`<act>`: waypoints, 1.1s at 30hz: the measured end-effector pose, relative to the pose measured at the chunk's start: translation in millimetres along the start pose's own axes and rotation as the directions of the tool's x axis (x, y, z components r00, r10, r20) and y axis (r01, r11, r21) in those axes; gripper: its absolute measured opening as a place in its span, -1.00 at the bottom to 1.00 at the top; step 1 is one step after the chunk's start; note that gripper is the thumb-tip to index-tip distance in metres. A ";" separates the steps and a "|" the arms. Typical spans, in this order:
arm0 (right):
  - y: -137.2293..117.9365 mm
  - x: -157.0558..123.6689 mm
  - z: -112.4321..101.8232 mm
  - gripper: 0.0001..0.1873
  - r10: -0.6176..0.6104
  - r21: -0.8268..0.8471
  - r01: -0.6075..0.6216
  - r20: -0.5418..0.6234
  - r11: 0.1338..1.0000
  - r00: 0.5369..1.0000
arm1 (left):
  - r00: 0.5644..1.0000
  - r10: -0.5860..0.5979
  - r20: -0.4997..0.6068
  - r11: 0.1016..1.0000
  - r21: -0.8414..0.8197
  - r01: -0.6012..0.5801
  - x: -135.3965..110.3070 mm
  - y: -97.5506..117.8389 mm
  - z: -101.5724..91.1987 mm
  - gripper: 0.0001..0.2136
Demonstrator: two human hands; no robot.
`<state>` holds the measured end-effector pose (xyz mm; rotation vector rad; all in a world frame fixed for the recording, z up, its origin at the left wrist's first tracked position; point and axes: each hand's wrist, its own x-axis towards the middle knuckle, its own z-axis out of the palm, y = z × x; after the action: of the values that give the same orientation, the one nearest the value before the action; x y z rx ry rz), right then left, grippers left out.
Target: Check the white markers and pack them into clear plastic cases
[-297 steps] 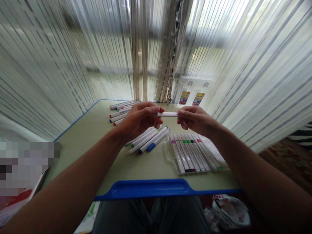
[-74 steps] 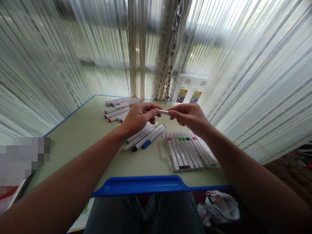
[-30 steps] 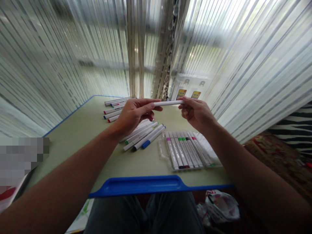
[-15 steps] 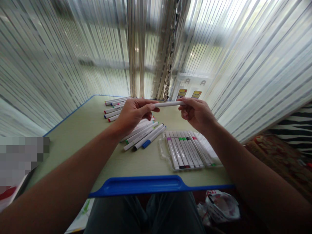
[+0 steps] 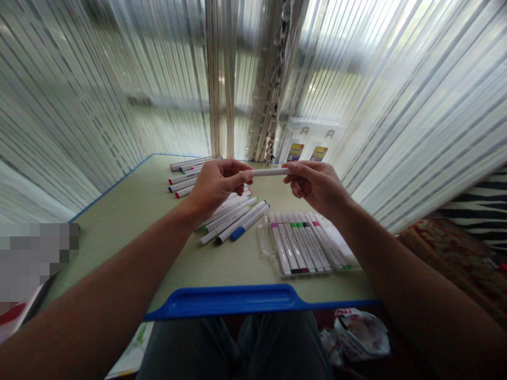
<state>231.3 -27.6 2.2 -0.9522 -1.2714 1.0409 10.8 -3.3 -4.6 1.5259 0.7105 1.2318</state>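
Observation:
A white marker point(image 5: 269, 172) is held level above the table between both hands. My left hand point(image 5: 216, 186) pinches its left end with closed fingers. My right hand point(image 5: 315, 184) grips its right end, fingers curled. Below them several loose markers point(image 5: 233, 219) with coloured caps lie on the pale green table point(image 5: 130, 216). To the right sits a clear plastic case point(image 5: 304, 245) with a row of markers laid in it.
More markers point(image 5: 188, 174) lie in a group at the table's far left. A blue tray lip point(image 5: 229, 301) runs along the near edge. Sheer curtains surround the table. A plastic bag point(image 5: 362, 335) lies on the floor at the right.
The hands have come a little closer together along the marker, and it has dropped slightly. Nothing on the table has moved.

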 end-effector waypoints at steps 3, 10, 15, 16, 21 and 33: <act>0.3 0.1 -0.3 -0.82 0.009 0.016 -0.009 0.006 1.000 1.000 | 1.000 0.002 0.005 1.000 0.018 -0.002 -0.5 1.1 1.2 -0.85; 0.5 0.3 0.2 -0.81 0.024 0.045 -0.026 0.035 0.999 0.999 | 1.000 -0.007 0.018 0.999 0.043 0.006 -1.2 0.5 1.9 -0.82; 3.9 -0.9 1.2 -0.81 -0.023 0.002 0.022 0.068 1.000 0.997 | 0.999 0.018 0.048 0.993 0.115 -0.023 -1.1 -0.2 1.5 -0.81; 5.4 -1.1 1.0 -0.80 -0.031 -0.008 0.032 0.080 0.999 0.996 | 0.998 0.023 0.058 0.992 0.124 -0.030 -1.2 -0.1 1.8 -0.80; 12.2 -1.6 0.1 -0.71 -0.074 -0.110 0.087 0.120 0.990 0.990 | 0.994 0.032 0.102 0.984 0.168 -0.049 -2.8 0.1 5.1 -0.78; 7.1 -8.6 5.5 -0.69 -0.272 -0.525 0.307 0.146 0.793 0.951 | 0.985 -0.018 0.169 0.968 0.249 -0.025 -7.2 -0.9 14.0 -0.73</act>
<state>225.1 -34.0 -6.5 -1.1021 -1.7564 0.4664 21.9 -14.1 -7.6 1.8166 0.7716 1.0277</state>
